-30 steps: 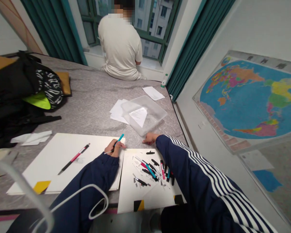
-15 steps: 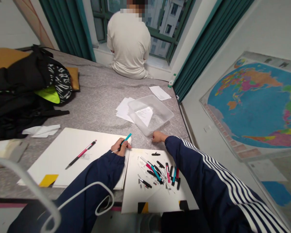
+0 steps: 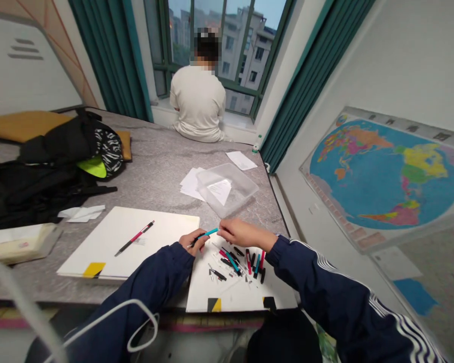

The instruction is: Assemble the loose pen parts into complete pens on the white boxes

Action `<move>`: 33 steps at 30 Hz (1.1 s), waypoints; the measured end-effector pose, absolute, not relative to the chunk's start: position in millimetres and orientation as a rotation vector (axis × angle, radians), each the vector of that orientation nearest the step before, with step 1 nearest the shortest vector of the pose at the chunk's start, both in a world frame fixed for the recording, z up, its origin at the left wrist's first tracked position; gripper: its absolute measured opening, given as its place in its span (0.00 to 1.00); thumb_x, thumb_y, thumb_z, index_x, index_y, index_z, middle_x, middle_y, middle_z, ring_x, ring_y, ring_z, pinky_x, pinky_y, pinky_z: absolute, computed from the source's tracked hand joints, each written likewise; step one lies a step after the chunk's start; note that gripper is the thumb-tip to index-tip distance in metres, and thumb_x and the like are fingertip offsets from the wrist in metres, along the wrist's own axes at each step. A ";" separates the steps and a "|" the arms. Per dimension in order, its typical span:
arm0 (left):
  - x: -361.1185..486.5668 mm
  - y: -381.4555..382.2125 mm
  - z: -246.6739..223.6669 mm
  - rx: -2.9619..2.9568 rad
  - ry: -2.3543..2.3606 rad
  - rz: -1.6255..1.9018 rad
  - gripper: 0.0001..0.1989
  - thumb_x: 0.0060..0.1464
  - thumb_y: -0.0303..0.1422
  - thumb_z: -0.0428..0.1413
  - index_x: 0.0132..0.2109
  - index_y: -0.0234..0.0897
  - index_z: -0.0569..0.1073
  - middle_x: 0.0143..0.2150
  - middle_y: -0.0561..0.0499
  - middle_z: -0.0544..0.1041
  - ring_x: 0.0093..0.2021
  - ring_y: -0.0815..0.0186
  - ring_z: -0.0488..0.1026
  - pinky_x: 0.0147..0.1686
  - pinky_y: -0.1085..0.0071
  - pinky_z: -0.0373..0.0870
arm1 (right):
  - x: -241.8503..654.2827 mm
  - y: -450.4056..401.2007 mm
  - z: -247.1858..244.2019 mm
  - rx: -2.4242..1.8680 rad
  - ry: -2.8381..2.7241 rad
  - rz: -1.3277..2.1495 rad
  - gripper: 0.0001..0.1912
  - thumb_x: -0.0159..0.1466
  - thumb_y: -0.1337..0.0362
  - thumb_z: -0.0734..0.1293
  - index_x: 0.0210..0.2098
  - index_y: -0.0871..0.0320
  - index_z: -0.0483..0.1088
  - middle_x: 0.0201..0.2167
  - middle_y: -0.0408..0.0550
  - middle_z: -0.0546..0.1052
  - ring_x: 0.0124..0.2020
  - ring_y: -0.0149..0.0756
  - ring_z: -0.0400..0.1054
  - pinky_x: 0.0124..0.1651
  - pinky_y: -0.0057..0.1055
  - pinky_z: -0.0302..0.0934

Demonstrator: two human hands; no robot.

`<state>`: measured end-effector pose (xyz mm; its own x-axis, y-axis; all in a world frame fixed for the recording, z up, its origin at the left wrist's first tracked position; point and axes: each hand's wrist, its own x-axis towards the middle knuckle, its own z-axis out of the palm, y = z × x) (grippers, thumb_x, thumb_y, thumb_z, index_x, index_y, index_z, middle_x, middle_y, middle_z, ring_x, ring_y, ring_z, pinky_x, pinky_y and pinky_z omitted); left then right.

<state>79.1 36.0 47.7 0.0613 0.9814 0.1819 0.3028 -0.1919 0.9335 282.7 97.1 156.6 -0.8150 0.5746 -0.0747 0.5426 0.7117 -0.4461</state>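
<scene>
Left hand (image 3: pixel 194 242): fingers closed around blue pen (image 3: pixel 212 232), long axis slanting toward right hand (image 3: pixel 244 233). Right fingers curled at pen's far end; cannot tell if gripping.

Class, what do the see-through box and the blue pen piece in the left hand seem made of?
Box: likely plastic, slightly cloudy; white paper shows through it.
Blue pen piece: probably smooth plastic, judging by its even colour; too small to tell its gloss.

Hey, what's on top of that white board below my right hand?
Scattered pen parts, some black, turquoise or red, some tiny, lie on the white board. Your right hand and sleeve cover its far-right part, so anything there can't be seen.
</scene>
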 end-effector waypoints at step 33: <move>43.2 -12.7 61.0 1.304 1.415 1.318 0.23 0.50 0.55 0.47 0.31 0.38 0.65 0.14 0.59 0.61 0.13 0.74 0.53 0.15 0.76 0.48 | 350.4 -148.2 11.4 -1.670 -1.251 1.497 0.30 0.57 0.35 0.58 0.23 0.57 0.61 0.15 0.43 0.68 0.15 0.31 0.64 0.15 0.23 0.52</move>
